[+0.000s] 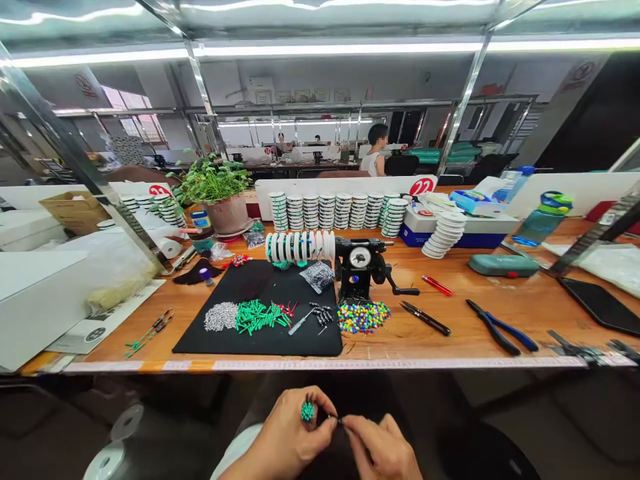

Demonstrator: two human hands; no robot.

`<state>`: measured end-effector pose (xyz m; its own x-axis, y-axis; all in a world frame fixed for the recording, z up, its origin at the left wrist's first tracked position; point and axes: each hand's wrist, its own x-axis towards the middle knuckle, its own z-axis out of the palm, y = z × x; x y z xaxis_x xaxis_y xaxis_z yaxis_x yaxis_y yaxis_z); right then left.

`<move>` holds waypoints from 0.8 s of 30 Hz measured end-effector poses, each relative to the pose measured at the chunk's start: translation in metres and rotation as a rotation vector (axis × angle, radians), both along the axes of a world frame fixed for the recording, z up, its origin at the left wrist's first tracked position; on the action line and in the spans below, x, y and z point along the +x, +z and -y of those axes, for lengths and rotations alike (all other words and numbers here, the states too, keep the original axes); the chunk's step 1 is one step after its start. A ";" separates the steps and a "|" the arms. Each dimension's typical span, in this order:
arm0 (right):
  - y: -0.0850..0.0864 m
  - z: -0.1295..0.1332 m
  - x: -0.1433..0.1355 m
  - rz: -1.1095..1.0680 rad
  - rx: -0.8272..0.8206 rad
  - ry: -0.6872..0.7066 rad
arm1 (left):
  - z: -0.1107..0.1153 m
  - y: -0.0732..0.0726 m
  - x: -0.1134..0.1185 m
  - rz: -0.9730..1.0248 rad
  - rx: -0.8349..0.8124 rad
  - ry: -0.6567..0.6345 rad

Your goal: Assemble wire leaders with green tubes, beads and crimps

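In front of the table's edge, my left hand (293,433) is closed round a bundle of thin green-tipped pieces (308,411). Its thumb and forefinger also meet at a small dark piece (340,421). My right hand (385,448) pinches the same dark piece from the other side, so the fingertips of both hands nearly touch. What the piece is cannot be made out. Beyond the hands, a black mat (210,337) bears green tubes (257,317), grey beads (221,317), black beaded pieces (323,315) and a pointed tool (301,321).
A hand-cranked winder (356,270) carries white spools (300,245). Multicoloured beads (364,316) lie before it. Rightward are tweezers (425,317), a red pen (437,285) and pliers (501,327). Spool stacks (327,212) and a potted plant (227,213) stand behind. A person (375,152) sits farther back.
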<state>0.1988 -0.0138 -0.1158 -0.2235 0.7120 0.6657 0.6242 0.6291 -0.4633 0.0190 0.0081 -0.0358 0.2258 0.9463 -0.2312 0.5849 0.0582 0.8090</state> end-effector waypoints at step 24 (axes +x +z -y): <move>0.008 0.003 0.008 -0.186 -0.549 0.066 | -0.006 0.007 0.006 -0.002 -0.012 -0.099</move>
